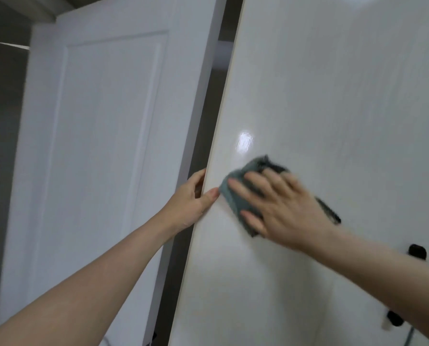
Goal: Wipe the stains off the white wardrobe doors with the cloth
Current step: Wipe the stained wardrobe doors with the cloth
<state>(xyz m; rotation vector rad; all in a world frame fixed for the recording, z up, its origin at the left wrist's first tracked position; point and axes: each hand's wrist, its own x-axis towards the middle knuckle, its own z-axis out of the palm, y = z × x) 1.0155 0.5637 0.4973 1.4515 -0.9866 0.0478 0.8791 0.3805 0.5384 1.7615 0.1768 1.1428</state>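
Observation:
A glossy white wardrobe door [333,108] fills the right half of the head view, swung open towards me. My right hand [280,208] lies flat on its face with fingers spread, pressing a grey-green cloth [235,196] against the panel near the door's left edge. The cloth sticks out above and below my palm and looks blurred. My left hand [193,198] grips the door's left edge, thumb on the front face, fingers curled behind. No stain is distinguishable on the shiny surface.
A white panelled room door [103,146] stands open on the left, with a dark gap between it and the wardrobe door. Black handles [417,250] sit at the lower right, partly hidden by my right forearm. A seam to another wardrobe door runs at the far right.

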